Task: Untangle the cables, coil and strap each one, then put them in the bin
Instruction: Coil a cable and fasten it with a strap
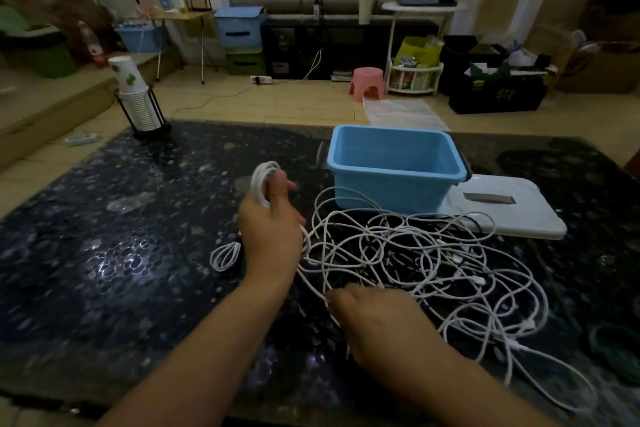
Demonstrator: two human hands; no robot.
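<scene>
Tangled white cables (415, 253) sprawl on the dark speckled worktop (121, 236) before the light-blue plastic bin (394, 180); left hand (270, 229) fingers grip a white coil (261, 184), right hand (377, 326) fingers curl round a strand

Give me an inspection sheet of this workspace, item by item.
Surface: dark speckled table, glossy with glare.
Job's things: blue bin holds nothing visible; white lid lies flat beside it.
Clutter: cup holder at far left corner; green ring at right edge.
Grips: left hand holds a white coil; right hand rests on the tangle, fingers hidden.
Cables: white tangle unsorted; small coiled bundle left of it.
Surroundings: pink stool, crates, shelving on floor.
</scene>
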